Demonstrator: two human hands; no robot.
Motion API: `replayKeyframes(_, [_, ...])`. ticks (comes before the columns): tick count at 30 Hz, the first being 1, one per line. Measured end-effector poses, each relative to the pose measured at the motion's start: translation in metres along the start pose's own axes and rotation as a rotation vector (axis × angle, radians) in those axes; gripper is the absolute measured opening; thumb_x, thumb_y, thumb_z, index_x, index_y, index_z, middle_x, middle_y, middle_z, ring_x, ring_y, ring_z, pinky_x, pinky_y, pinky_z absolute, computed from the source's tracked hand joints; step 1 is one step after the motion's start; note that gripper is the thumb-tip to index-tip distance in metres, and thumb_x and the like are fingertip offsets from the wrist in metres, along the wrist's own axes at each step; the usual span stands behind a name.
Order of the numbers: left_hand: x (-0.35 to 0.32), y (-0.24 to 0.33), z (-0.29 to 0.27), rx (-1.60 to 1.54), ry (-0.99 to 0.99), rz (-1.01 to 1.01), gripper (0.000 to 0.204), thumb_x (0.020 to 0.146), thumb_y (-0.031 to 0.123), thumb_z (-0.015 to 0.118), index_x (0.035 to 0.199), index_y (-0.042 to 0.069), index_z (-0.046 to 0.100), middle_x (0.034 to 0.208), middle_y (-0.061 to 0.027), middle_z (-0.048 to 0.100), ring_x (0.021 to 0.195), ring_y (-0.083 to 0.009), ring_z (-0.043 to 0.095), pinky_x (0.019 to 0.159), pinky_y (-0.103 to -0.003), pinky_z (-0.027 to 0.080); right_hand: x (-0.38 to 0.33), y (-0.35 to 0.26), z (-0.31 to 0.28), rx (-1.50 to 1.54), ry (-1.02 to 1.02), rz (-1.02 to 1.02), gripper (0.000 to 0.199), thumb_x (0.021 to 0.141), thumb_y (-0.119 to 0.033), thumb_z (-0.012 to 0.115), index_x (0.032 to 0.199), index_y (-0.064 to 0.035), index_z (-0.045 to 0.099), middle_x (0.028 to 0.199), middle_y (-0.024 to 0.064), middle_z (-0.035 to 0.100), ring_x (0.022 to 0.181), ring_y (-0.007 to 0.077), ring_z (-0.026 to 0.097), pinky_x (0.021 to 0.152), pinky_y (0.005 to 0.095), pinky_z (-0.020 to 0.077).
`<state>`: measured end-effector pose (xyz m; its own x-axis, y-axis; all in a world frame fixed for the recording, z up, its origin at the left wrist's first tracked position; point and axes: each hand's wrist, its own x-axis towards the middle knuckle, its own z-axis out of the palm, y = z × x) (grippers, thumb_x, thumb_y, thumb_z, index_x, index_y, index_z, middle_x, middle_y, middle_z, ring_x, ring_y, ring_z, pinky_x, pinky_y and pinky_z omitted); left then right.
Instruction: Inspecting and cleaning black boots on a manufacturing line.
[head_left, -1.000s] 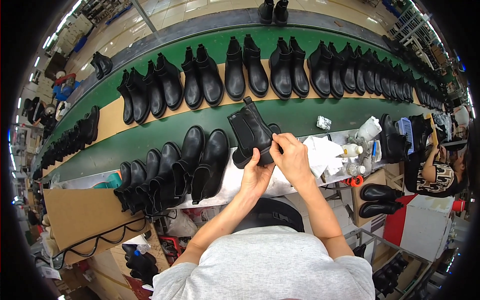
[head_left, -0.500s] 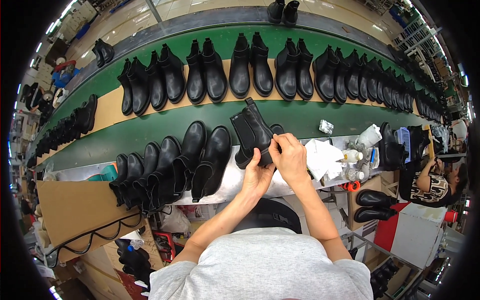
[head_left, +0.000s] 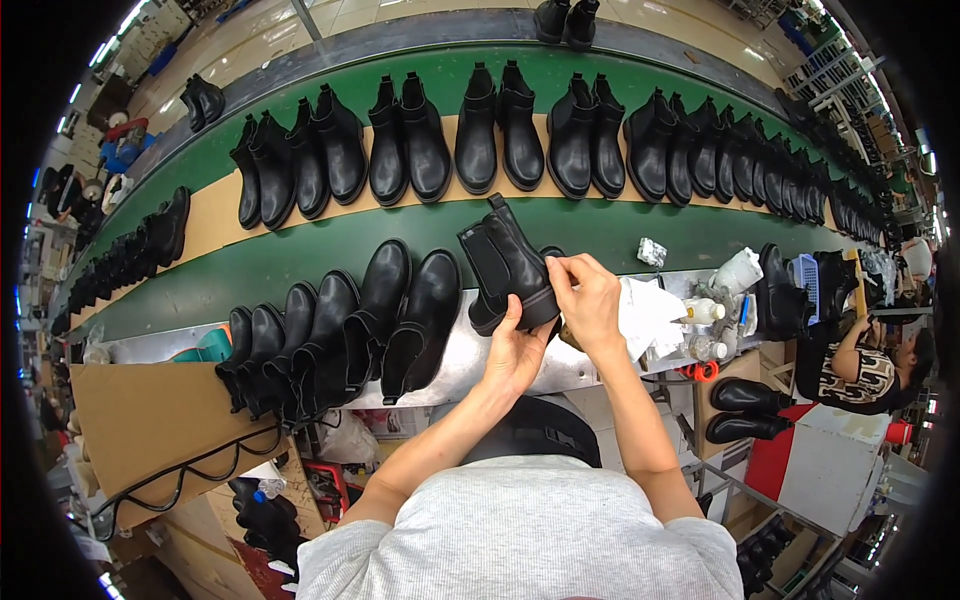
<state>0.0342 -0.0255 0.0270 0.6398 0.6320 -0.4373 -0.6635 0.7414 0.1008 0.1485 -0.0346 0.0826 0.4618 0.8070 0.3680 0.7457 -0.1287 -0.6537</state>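
Observation:
A black ankle boot [head_left: 505, 250] with an elastic side panel is tilted above the metal bench edge, its shaft pointing away from me. My left hand [head_left: 518, 360] grips it from below at the sole, thumb pressed against the side. Close to the toe, my right hand [head_left: 590, 305] has its fingers bent and pinched together at the sole edge; anything small between the fingertips is hidden. Several black boots [head_left: 422, 320] lean in a row left of my hands. A white cloth [head_left: 650, 318] lies just right of my right hand.
Pairs of boots [head_left: 476, 130] line a cardboard strip on the green conveyor belt [head_left: 600, 225]. Small bottles [head_left: 704, 311] stand right of the cloth, near orange-red scissor handles [head_left: 701, 372]. A cardboard box [head_left: 145, 420] is at the left. Another person [head_left: 868, 365] sits at far right.
My right hand has shifted slightly up and right along the boot's toe. The boot has turned a little, showing more of its sole edge, while my left hand keeps its grip.

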Motion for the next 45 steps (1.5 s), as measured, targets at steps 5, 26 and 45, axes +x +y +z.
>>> replayKeyframes(5, [-0.005, 0.012, 0.009, 0.057, 0.009, 0.014, 0.062, 0.087, 0.039, 0.061, 0.127, -0.004, 0.04, 0.129, -0.0148, 0.046, 0.125, -0.0242, 0.043, 0.111, -0.039, 0.034, -0.006, -0.006, -0.002, 0.302, -0.03, 0.049, 0.015, 0.084, -0.004, 0.062, 0.096, 0.0031, 0.067, 0.091, 0.0147, 0.067, 0.083, 0.0259, 0.066, 0.073, 0.0301, 0.0504])
replayKeyframes(26, [-0.002, 0.103, 0.084, 2.775, -0.458, 0.759, 0.08, 0.046, 0.041, 0.086, 0.111, 0.004, 0.056, 0.086, -0.0064, 0.058, 0.083, -0.0229, 0.058, 0.072, -0.034, 0.042, -0.052, 0.182, -0.03, -0.583, -0.172, 0.459, 0.053, 0.072, -0.019, 0.074, 0.115, 0.0023, 0.052, 0.108, 0.0198, 0.049, 0.097, 0.0363, 0.057, 0.073, 0.0434, 0.053])
replayKeyframes(45, [-0.024, 0.08, 0.079, 2.818, -0.365, 0.769, 0.077, 0.052, 0.036, 0.084, 0.115, 0.002, 0.054, 0.094, -0.0097, 0.059, 0.088, -0.0258, 0.056, 0.075, -0.035, 0.042, -0.116, 0.133, -0.031, 0.062, 0.388, 0.124, 0.042, 0.058, 0.015, 0.046, 0.093, -0.0018, 0.062, 0.091, 0.0129, 0.058, 0.083, 0.0283, 0.06, 0.067, 0.0314, 0.0471])
